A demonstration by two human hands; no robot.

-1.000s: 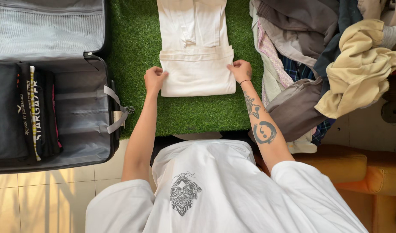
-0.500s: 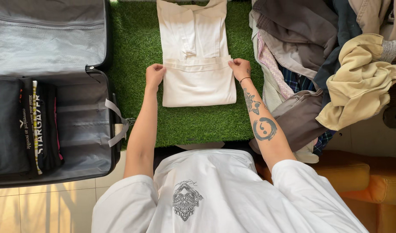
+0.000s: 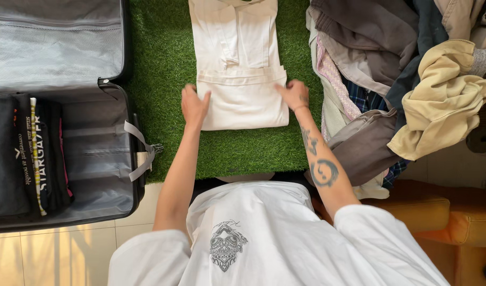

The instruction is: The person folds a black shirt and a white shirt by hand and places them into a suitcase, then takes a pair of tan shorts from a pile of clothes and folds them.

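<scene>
Flattening hands (image 3: 195, 106) on garment (image 3: 243, 103) now.

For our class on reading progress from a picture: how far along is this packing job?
Done: dark folded clothes lie in the open suitcase. In hand: the left hand and right hand rest flat on the half-folded cream garment on the green mat. Left: the unfolded clothes pile at right.

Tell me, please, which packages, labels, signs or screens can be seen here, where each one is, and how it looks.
No packages, signs or screens show.
Printed garments: folded in the open suitcase at left; black, with white and yellowish lettering along their edges.
Printed graphic: on the person's white shirt, bottom centre; grey, roughly shield-shaped.
Cream garment: on the green turf, under both hands; it bears no print.
</scene>
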